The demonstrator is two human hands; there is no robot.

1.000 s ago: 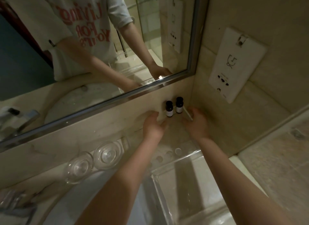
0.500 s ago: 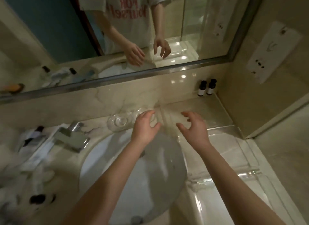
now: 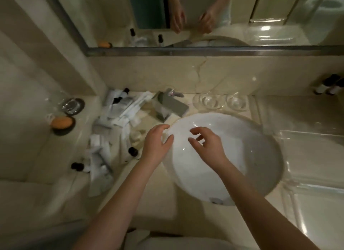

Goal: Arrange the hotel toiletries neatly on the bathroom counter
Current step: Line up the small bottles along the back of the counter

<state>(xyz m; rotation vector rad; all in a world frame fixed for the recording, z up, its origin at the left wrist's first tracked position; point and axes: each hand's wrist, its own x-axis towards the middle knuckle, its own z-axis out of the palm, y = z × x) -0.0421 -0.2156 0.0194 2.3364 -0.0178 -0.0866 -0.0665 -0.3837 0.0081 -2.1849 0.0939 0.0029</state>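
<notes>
The toiletries (image 3: 111, 130) lie in a loose heap of white packets and small dark-capped bottles on the worktop (image 3: 61, 156), left of the sink (image 3: 223, 156). Two more bottles (image 3: 327, 86) stand together at the far right by the wall, well apart from the heap. The left hand (image 3: 156, 145) hovers over the basin's left rim, fingers spread and empty; the right hand (image 3: 208, 147) hangs over the bowl, also loosely spread and empty.

One bottle (image 3: 133, 151) sits just beside the rim. A careless sweep could knock it or a packet into the bowl, and toppled bottles may roll. No label or writing can be read; motion blur smears it.
</notes>
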